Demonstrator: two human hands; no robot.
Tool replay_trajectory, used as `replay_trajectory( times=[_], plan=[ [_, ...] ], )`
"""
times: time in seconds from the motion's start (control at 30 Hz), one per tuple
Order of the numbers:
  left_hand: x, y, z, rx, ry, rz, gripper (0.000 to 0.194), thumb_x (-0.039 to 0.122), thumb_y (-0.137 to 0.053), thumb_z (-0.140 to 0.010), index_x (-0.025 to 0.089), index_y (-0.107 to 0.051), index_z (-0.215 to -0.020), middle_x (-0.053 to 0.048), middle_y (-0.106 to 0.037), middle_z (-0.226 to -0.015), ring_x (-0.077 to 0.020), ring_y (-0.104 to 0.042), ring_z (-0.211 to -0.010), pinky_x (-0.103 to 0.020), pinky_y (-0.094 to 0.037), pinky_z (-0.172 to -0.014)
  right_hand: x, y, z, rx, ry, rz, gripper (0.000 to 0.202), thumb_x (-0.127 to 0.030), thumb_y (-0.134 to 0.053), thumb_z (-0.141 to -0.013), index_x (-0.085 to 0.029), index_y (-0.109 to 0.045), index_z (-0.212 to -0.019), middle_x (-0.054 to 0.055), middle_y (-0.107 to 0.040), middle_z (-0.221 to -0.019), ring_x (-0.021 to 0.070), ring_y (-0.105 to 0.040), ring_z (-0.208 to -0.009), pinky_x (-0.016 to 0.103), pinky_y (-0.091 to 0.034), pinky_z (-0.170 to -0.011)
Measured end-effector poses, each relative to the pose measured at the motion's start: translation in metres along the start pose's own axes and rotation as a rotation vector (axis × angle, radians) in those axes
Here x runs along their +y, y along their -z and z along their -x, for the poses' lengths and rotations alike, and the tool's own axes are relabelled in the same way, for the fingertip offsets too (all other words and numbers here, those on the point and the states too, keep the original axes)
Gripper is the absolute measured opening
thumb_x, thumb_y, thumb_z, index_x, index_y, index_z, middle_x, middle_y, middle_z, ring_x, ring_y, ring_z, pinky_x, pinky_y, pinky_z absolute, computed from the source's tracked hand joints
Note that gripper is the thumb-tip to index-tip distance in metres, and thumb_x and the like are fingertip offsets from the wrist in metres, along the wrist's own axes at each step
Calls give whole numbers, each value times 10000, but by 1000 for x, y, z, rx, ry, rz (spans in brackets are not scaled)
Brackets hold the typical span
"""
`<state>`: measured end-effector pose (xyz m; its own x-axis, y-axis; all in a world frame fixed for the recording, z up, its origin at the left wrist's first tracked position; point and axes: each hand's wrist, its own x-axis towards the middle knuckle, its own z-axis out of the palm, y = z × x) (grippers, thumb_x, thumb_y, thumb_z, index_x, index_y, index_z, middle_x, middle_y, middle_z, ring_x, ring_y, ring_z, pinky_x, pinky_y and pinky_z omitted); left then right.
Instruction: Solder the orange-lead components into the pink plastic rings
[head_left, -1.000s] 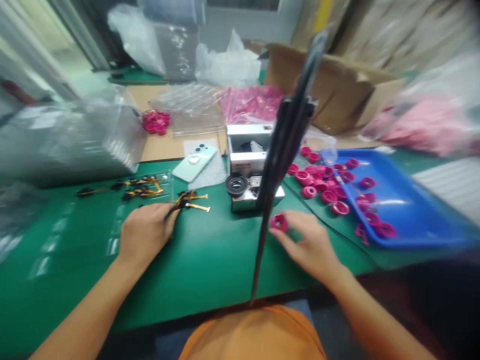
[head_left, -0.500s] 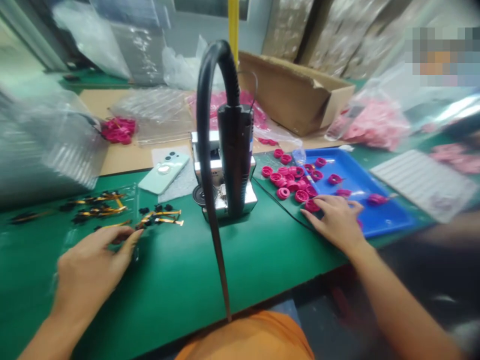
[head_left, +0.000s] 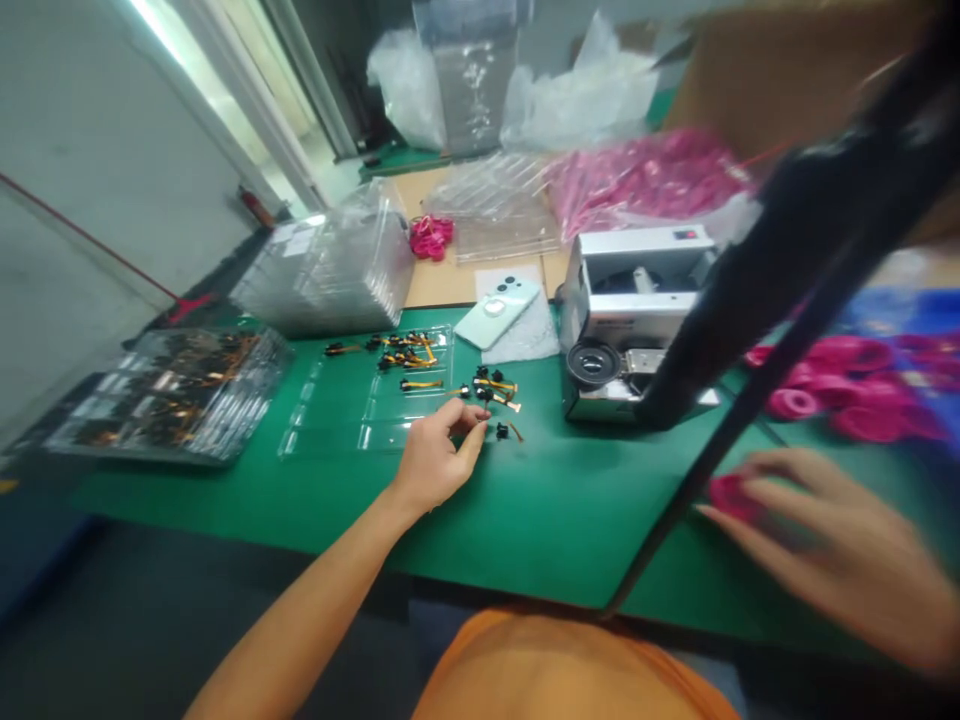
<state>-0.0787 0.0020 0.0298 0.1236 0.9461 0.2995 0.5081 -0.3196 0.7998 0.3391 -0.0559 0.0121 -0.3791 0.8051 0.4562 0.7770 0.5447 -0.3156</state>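
My left hand [head_left: 441, 455] is closed in a pinch at the edge of a small pile of black parts with orange ribbon cables [head_left: 491, 385]. What lies between its fingertips is too small to make out. A single black part [head_left: 502, 431] with a short ribbon sits just right of those fingertips. On the right, my right hand [head_left: 840, 540], smeared by motion, grips a pink ring-shaped plastic part [head_left: 731, 496] between thumb and fingers above the green table [head_left: 540, 510]. More pink ring parts [head_left: 847, 375] are heaped behind it.
A silver machine [head_left: 637, 310] with a round black disc stands mid-table. A thick dark cable [head_left: 780, 260] crosses in front of it. A clear tray [head_left: 322, 425] of ribbon parts, stacked trays [head_left: 172, 400], a pale green phone [head_left: 499, 312] and a blue tray [head_left: 937, 310] surround the hands.
The view has swung left. My right hand has come away from the pink heap by the blue tray with one pink ring part. My left hand stays pinched near the ribbon parts.
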Motion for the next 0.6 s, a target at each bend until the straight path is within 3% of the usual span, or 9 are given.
replay_trajectory(
  times=[0.13, 0.27, 0.37, 0.43, 0.6],
  plan=[
    [9, 4, 9, 45, -242, -209, 141, 246, -677, -1031, 226, -667, -891, -49, -848, -1030, -193, -828, -953, -308, -656, -919, -55, -45, -36, -109, 129, -167, 97, -341, -666, -1080, -270, -631, -1023, 89, -618, -1063, 253, -679, -870, 426, -637, -730],
    [9, 14, 23, -87, -304, -419, 143, 222, -642, -1055, 216, -668, -915, -38, -796, -898, -195, -785, -825, -292, -616, -776, -64, -71, -51, -119, 148, -213, 168, -363, -718, -1052, -248, -603, -1009, 91, -595, -1012, 296, -682, -906, 453, -637, -713],
    [8, 28, 24, -260, -207, -468, 134, 255, -767, -995, 213, -657, -932, -11, -761, -855, -197, -747, -757, -291, -582, -693, -62, -74, -49, -115, 132, -211, 196, -389, -723, -1046, -245, -596, -1009, 106, -593, -1032, 318, -694, -929, 468, -642, -710],
    [11, 39, 17, -305, -182, -426, 148, 228, -812, -966, 213, -667, -994, -6, -770, -910, -195, -754, -812, -289, -593, -734, -61, -72, -47, -132, 108, -218, 246, -435, -751, -1024, -250, -589, -1037, 119, -604, -1069, 335, -698, -954, 498, -655, -734],
    [23, 46, -12, -417, -431, -264, 175, 69, -603, -1058, 208, -705, -1085, -52, -804, -1114, -191, -767, -1046, -302, -605, -929, -58, -66, -42, -163, 58, -264, 219, -414, -731, -1036, -254, -604, -1116, 127, -654, -1145, 334, -726, -1005, 527, -679, -794]
  ],
)
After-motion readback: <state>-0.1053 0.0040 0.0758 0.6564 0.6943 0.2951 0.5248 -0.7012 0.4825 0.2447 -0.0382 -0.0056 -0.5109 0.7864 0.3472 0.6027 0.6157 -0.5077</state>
